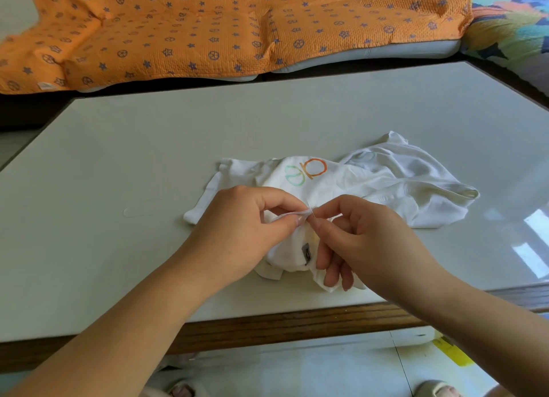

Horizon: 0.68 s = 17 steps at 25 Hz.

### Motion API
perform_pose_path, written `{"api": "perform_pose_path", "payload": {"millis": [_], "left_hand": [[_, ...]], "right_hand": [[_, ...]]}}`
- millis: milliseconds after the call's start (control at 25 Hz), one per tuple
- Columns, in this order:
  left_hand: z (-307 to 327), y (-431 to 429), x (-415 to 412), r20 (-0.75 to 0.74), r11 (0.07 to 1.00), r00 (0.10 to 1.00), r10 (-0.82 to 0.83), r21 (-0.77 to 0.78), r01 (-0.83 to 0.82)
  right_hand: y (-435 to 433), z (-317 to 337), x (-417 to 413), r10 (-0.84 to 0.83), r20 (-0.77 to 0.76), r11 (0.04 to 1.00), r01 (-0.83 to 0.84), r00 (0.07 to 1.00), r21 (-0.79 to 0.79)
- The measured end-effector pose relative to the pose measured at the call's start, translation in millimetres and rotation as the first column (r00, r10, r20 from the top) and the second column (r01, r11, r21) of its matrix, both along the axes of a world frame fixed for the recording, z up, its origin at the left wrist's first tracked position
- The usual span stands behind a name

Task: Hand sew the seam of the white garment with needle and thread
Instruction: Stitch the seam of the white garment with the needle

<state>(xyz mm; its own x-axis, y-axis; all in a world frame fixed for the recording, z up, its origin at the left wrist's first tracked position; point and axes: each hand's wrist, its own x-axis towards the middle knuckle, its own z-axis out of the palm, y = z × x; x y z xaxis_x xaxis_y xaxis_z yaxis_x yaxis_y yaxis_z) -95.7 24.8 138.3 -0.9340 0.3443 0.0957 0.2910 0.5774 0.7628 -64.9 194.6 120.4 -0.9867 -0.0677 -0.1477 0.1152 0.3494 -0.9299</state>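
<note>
The white garment lies crumpled just right of the frame's centre, on the near half of a pale table, with printed orange and green letters facing up and a small dark label showing near its lower edge. At the middle of the frame the left hand pinches a raised fold of the fabric between thumb and forefinger. The right hand meets it from the other side, its thumb and forefinger closed on a thin needle at the tip of that fold, while its other fingers hang loosely curled over the cloth below (any thread is too fine to make out). Both forearms reach in from the bottom corners. A wooden edge borders the table's near side. Across the top of the frame an orange blanket patterned with blue stars covers a cushion, and a multicoloured fabric fills the upper right corner.
</note>
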Motion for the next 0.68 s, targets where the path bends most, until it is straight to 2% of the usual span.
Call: {"api": "perform_pose_path", "payload": {"millis": [200, 560, 680], "left_hand": [[-3, 1, 0, -0.018, 0.999, 1.0, -0.012, -0.046, 0.011], [-6, 5, -3, 0.118, 0.996, 0.99, -0.081, 0.054, 0.075], [-7, 3, -6, 0.184, 0.995, 0.98, -0.076, 0.08, 0.063]], "right_hand": [[2, -1, -3, -0.028, 0.019, 0.996, 0.03, 0.999, -0.088], [4, -4, -9, 0.022, 0.099, 0.932, 0.016, 0.995, -0.361], [6, -1, -12, 0.007, 0.129, 0.925, 0.043, 0.992, -0.378]]}}
